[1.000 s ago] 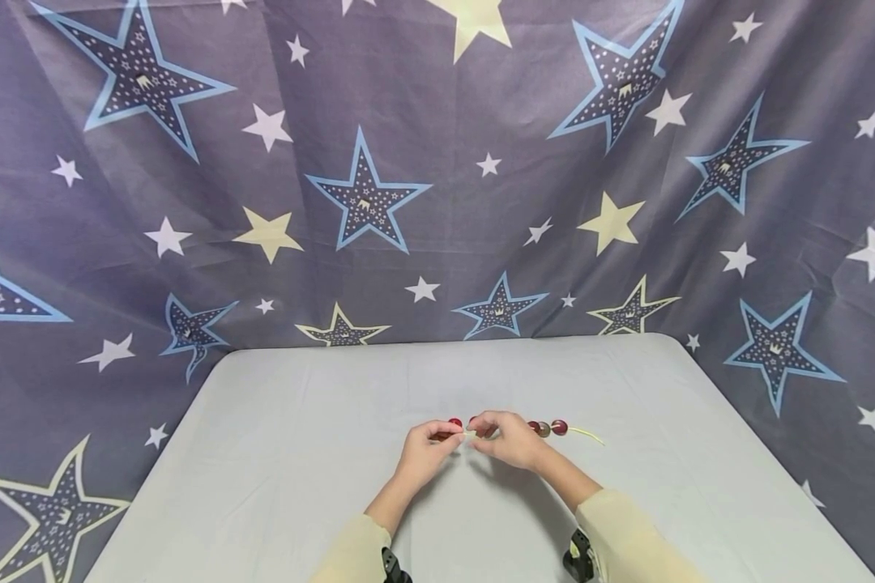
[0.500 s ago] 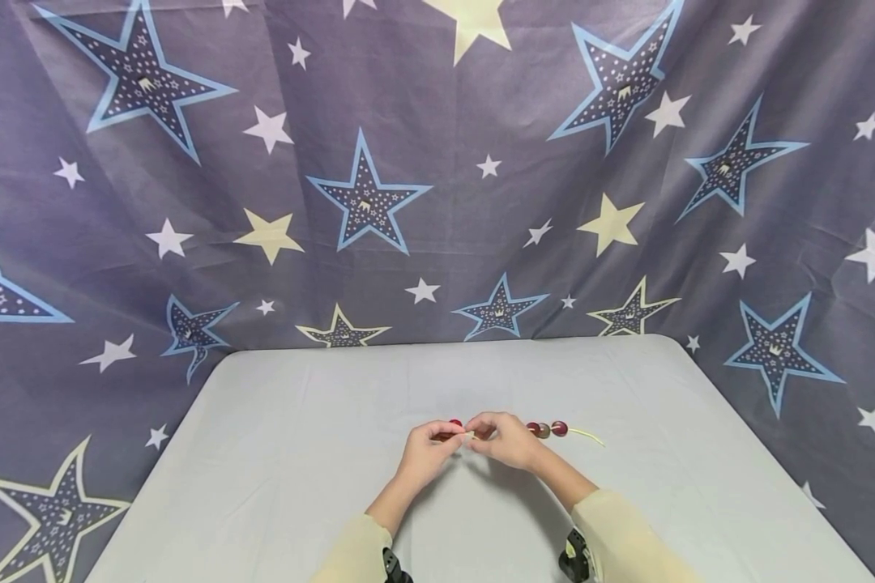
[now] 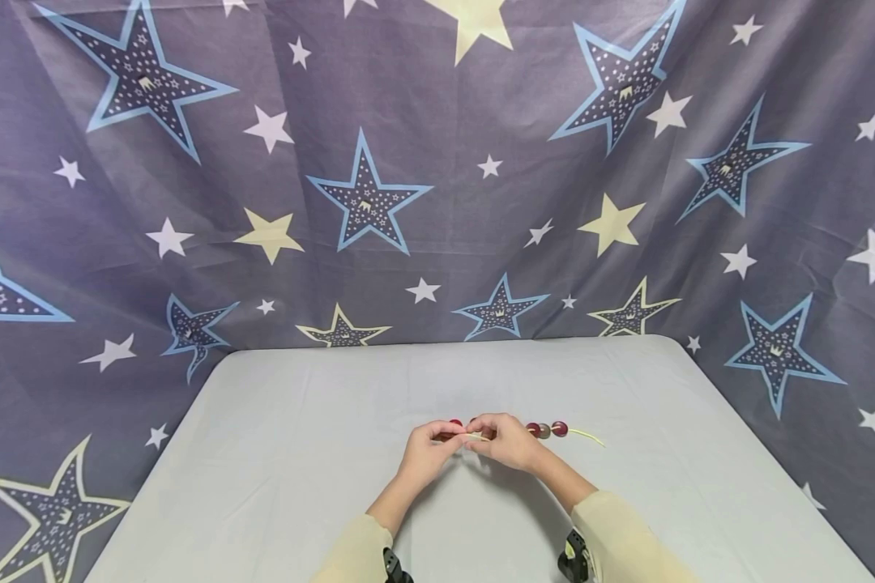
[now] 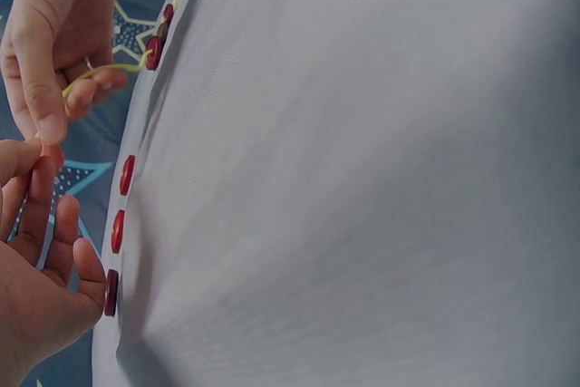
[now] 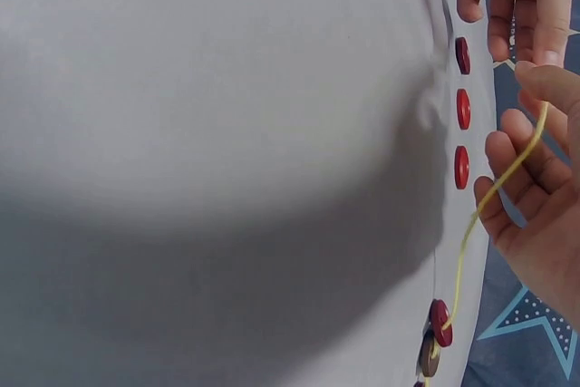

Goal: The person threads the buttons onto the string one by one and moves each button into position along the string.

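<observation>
My left hand (image 3: pixel 426 449) and right hand (image 3: pixel 510 441) meet fingertip to fingertip just above the table. The yellow string (image 5: pixel 464 246) runs up across my right palm to the pinched fingertips. Both hands pinch its end part between thumb and finger; the very tip is hidden. Farther along, the string carries a red button-like disc (image 5: pixel 441 323), a brown disc (image 5: pixel 430 353) and another red disc (image 3: pixel 559 427). Beyond the hands, loose discs lie in a row: one dark red disc (image 5: pixel 463 56) and two bright red discs (image 5: pixel 463 110).
The white table (image 3: pixel 299 421) extends around both hands. A dark star-patterned cloth (image 3: pixel 437 210) hangs behind and at both sides. The string's tail (image 3: pixel 586 436) lies on the table at the right. Black wrist devices (image 3: pixel 574 557) sit at the sleeves.
My right hand has moved slightly left, closing up to the left fingertips. More of the yellow string shows beneath its fingers. The left hand and the threaded discs stay put.
</observation>
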A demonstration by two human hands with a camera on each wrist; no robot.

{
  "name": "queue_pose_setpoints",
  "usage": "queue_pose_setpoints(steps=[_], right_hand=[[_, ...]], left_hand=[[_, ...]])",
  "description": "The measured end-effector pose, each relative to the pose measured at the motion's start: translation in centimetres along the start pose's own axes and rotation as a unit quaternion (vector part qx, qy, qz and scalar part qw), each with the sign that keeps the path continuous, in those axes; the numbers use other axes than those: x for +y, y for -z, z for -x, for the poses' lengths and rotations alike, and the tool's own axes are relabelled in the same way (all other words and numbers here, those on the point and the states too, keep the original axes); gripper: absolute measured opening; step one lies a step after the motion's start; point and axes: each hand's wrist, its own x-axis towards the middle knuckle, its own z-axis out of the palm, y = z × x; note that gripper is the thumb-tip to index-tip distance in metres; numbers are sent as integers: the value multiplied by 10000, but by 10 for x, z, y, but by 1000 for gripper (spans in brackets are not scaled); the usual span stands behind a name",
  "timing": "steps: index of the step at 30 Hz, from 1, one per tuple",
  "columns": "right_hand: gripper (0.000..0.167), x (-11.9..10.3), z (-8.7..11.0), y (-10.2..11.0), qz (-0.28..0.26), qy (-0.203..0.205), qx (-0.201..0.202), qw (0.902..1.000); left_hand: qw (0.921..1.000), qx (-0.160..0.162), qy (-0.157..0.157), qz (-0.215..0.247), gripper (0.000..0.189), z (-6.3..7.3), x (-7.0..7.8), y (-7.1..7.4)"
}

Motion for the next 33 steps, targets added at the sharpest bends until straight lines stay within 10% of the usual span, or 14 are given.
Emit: queue_pose_setpoints(steps=[33], right_hand=[[13,3,4,8,-132,16,188,9997]], left_hand=[[9997,79,221,-96,16,2,-2,5]])
